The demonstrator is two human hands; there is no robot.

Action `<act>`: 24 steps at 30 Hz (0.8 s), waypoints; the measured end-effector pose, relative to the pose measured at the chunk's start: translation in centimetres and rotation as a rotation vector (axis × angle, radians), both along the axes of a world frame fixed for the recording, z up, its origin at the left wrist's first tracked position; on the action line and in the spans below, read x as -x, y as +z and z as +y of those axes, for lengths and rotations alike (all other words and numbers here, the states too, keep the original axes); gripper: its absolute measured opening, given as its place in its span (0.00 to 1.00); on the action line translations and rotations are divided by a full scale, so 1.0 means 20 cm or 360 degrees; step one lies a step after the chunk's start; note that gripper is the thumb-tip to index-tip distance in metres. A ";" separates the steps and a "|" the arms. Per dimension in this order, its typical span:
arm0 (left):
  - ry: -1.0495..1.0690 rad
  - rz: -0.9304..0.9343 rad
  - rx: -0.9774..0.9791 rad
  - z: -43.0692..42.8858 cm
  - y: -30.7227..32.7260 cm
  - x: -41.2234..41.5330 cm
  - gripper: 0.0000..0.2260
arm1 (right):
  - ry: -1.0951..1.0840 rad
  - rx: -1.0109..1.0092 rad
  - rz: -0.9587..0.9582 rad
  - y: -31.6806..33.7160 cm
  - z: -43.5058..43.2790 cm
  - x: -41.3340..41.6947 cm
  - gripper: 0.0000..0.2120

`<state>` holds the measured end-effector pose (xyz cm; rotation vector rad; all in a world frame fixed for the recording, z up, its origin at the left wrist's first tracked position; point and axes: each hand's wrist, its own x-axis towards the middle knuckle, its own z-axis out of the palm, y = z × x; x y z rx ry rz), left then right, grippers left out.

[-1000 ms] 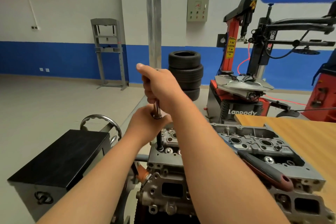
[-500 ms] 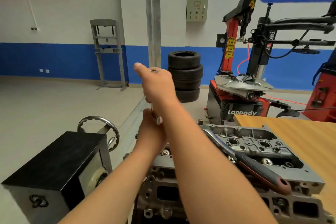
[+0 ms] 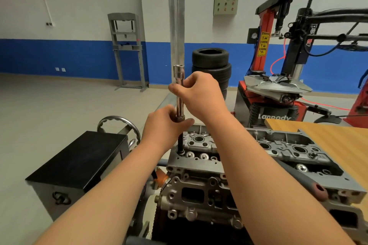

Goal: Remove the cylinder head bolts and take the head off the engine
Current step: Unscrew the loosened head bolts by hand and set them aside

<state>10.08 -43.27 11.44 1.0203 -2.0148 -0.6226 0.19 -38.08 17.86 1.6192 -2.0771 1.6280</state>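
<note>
A grey cylinder head (image 3: 201,162) sits on the engine block (image 3: 195,199) in front of me. A chrome extension bar (image 3: 179,97) stands upright over the head's near left corner. A dark bolt shank (image 3: 180,144) runs down from it into a hole in the head. My left hand (image 3: 165,123) grips the lower socket end of the bar. My right hand (image 3: 201,95) pinches the bar higher up, below its square-drive top. My right forearm hides the middle of the head.
A black-topped metal box (image 3: 79,157) with a handwheel (image 3: 119,125) stands to the left. A red-handled ratchet (image 3: 316,189) lies on the head's right side. A wooden table (image 3: 336,141) is at right. Stacked tyres (image 3: 211,67) and a tyre changer (image 3: 278,89) stand behind.
My right hand has slid down from the bar's top end to its upper shaft, baring the square-drive top. The left hand stays on the lower end.
</note>
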 end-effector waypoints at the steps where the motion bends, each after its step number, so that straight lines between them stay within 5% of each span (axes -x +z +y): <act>1: 0.0015 0.0000 0.0004 0.01 0.00 0.01 0.17 | 0.0001 0.0043 0.0049 0.00 0.00 0.00 0.15; 5: -0.0179 -0.0138 -0.0171 0.01 0.01 0.01 0.15 | 0.0189 0.0088 0.0033 -0.03 -0.01 0.04 0.12; 10: -0.0578 -0.0045 -0.0235 -0.02 0.03 -0.03 0.01 | 0.0733 0.0071 -0.0414 -0.05 -0.02 0.16 0.05; 19: -0.0101 0.0084 0.0003 -0.02 0.01 0.01 0.10 | 0.0468 0.0015 -0.0135 -0.22 -0.06 0.07 0.12; 24: -0.0554 0.0088 -0.0358 -0.04 -0.03 -0.03 0.04 | 0.0707 -0.0063 -0.0235 -0.20 0.00 0.12 0.08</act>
